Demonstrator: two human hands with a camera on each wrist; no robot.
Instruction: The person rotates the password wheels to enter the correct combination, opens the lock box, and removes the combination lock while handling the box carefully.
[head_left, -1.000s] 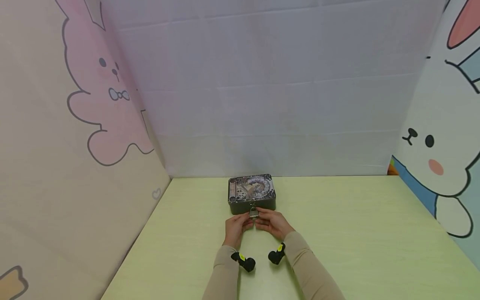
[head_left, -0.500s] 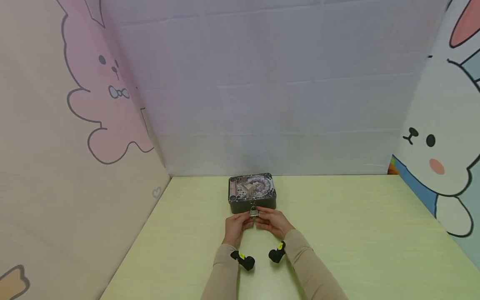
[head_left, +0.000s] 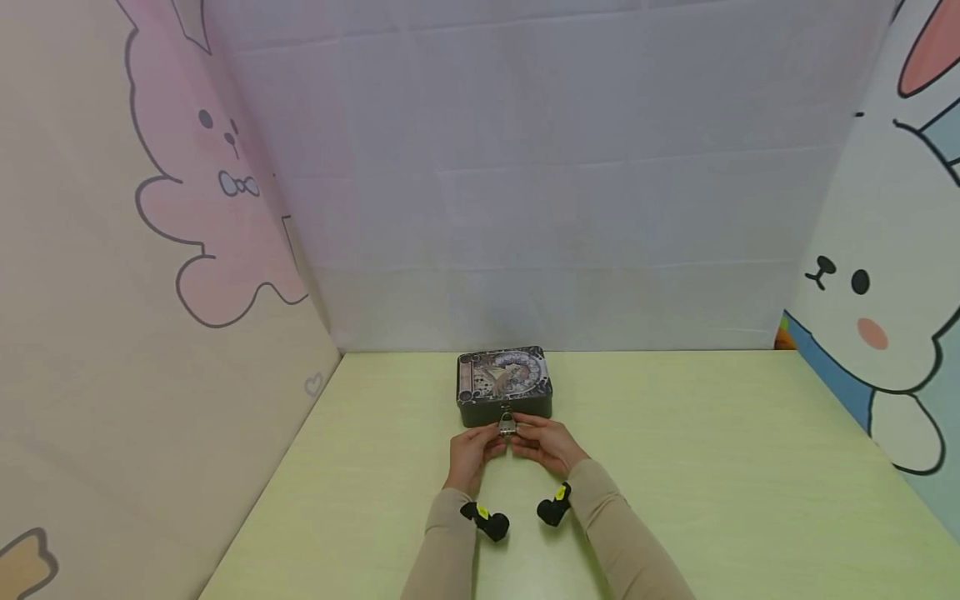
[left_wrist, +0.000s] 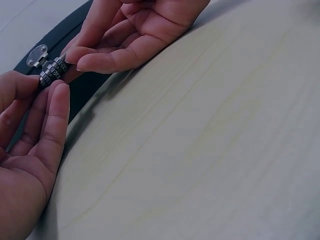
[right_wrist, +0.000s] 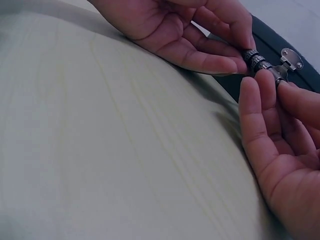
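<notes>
A dark tin box [head_left: 506, 385] with a decorated lid stands near the back of the table, its lid down. From the metal clasp [left_wrist: 37, 56] on its front hangs a small combination padlock [head_left: 507, 426] with number dials. My left hand [head_left: 470, 457] pinches the padlock's left end between thumb and fingers. On the opposite end, my right hand [head_left: 550, 444] holds it with thumb and fingertips. In the right wrist view the padlock's dials [right_wrist: 256, 61] show between the two hands. Fingertips partly cover its body, and the digits are too small to read.
The pale yellow-green table [head_left: 712, 467] extends to both sides of the arms. A white cloth wall [head_left: 562, 183] rises just behind the box. Printed side walls with cartoon rabbits flank the table. Black wrist cameras [head_left: 491, 523] sit on the inner side of each wrist.
Both hands stay on the padlock, and the box stays in place. The head view has shifted very slightly; no clear finger movement shows.
</notes>
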